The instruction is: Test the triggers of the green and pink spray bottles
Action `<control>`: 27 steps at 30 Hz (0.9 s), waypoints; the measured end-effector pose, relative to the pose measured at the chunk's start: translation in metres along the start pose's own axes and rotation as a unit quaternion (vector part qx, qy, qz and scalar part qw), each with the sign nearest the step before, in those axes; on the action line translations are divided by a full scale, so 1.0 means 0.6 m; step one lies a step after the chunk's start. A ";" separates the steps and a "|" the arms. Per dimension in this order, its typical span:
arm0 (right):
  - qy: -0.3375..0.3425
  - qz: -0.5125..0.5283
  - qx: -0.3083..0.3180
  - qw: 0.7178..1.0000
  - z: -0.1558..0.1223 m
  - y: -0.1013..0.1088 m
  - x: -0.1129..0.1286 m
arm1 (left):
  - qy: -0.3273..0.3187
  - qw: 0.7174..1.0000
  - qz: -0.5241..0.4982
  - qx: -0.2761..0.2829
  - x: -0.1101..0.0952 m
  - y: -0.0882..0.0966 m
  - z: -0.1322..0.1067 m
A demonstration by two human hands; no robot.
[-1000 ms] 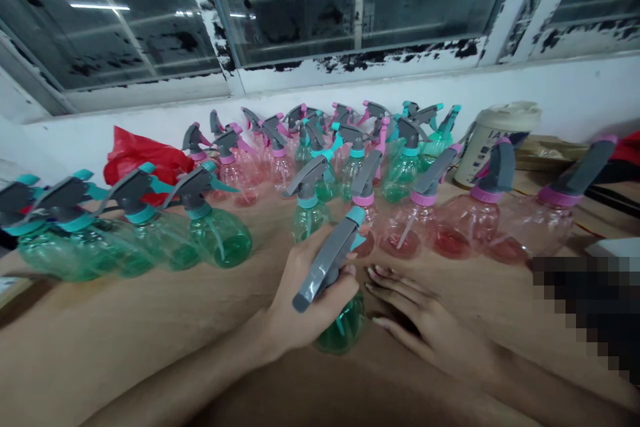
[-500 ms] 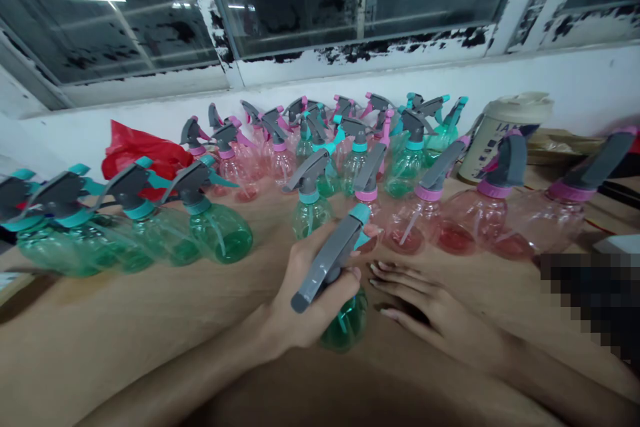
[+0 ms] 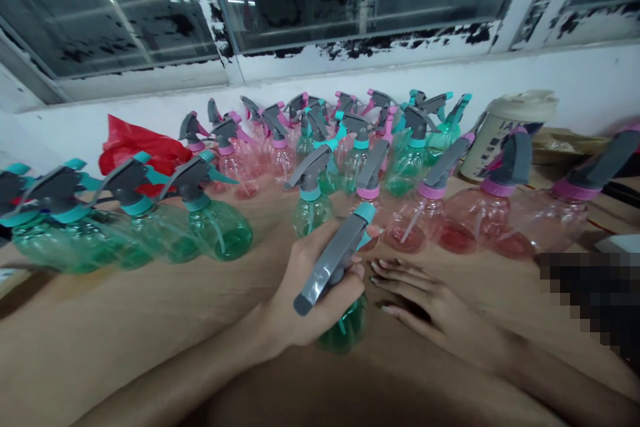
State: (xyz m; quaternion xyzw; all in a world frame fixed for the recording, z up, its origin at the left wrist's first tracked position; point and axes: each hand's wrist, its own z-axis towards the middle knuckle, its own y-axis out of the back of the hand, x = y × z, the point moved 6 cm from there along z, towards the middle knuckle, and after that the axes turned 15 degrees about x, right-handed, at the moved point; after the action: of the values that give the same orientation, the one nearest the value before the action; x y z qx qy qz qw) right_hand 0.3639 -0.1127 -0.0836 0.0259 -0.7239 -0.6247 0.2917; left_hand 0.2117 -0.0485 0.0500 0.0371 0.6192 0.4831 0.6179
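The green spray bottle [image 3: 347, 330] hangs below our grip, its body showing under the thumb; the long grey head [image 3: 333, 260] slants across the top, nozzle end pointing away and rightward. Our left hand [image 3: 320, 283] is wrapped round the neck. Our right hand [image 3: 425, 300], palm down and grasping nothing, lies just right of the grip, fingertips near the bottle. Beyond the grip stand pink-collared bottles [image 3: 407, 230], rightward, and a green row [image 3: 220, 233], leftward.
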 end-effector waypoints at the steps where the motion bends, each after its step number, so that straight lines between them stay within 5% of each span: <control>1: -0.002 0.003 -0.002 1.000 0.000 0.001 -0.001 | -0.008 1.000 -0.013 -0.001 0.000 -0.001 0.000; 27: 0.003 0.032 -0.011 0.999 0.001 0.011 0.004 | 0.000 0.999 -0.051 -0.011 0.004 -0.004 -0.003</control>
State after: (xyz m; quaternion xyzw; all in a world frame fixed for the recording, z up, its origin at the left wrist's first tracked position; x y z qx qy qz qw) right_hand 0.3639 -0.1115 -0.0767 0.0015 -0.7165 -0.6228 0.3143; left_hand 0.2111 -0.0488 0.0463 -0.0016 0.6151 0.4575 0.6421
